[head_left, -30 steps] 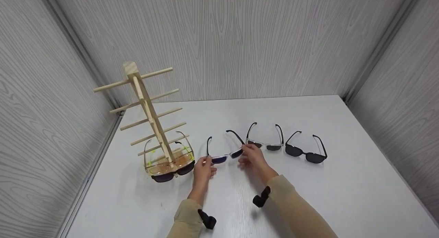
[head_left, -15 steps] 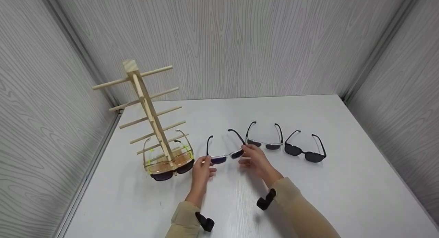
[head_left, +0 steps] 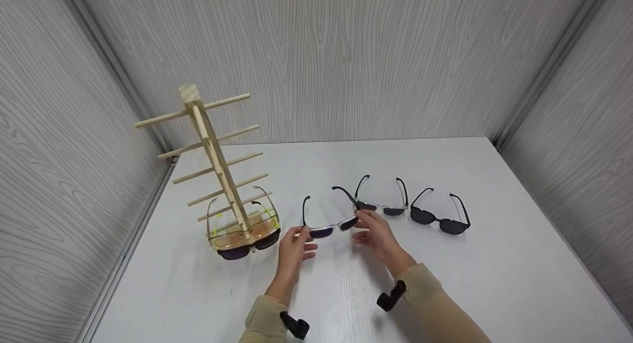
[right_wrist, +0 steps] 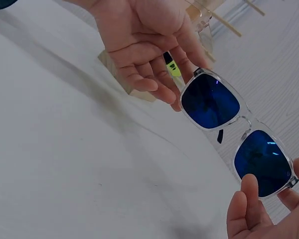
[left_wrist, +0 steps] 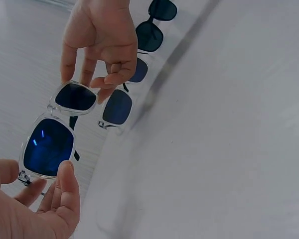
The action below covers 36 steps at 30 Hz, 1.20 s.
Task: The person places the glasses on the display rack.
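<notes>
shifted right, 1 sunglasses pair (head_left: 322,233) is pinched by left hand (head_left: 293,247) and right hand (head_left: 379,235); 2 pairs (head_left: 394,211) lie nearby.

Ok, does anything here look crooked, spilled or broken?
Nothing looks spilled or broken. The wooden rack looks tilted in the head view, though the camera angle may explain that. The held glasses show no visible damage.
</notes>
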Each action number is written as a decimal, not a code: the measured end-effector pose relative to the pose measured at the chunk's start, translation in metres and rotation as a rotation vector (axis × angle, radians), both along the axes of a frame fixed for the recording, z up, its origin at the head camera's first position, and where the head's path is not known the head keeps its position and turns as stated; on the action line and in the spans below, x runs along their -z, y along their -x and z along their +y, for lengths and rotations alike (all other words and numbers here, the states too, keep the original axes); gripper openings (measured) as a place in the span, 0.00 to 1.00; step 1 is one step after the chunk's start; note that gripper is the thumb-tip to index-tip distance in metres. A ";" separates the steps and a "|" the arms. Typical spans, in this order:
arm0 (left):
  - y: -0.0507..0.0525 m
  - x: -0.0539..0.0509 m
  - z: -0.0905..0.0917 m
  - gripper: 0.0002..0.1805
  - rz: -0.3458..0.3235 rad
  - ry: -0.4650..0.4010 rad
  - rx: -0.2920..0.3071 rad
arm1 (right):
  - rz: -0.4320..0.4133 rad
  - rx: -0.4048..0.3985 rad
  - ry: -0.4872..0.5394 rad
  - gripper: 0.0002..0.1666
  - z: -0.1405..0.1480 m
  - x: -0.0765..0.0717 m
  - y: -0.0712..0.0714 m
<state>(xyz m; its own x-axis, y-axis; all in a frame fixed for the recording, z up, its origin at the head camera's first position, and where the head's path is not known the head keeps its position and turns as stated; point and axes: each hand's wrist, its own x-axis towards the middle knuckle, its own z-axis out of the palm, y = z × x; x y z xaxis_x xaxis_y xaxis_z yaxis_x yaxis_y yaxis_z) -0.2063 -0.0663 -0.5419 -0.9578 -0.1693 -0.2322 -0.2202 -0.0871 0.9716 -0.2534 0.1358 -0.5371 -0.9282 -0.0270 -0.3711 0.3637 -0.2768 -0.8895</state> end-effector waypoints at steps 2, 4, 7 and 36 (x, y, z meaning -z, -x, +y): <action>-0.002 -0.002 0.000 0.21 0.011 -0.005 0.005 | 0.010 -0.001 0.005 0.18 0.001 0.000 -0.002; -0.004 -0.003 0.000 0.21 0.026 -0.001 0.007 | 0.012 0.001 0.014 0.18 0.002 -0.001 -0.005; -0.008 -0.006 0.000 0.20 0.048 0.007 0.010 | 0.018 0.002 0.023 0.18 0.003 -0.003 -0.009; -0.050 -0.068 -0.005 0.15 0.248 0.047 0.031 | 0.168 -0.070 0.035 0.24 0.006 -0.041 -0.031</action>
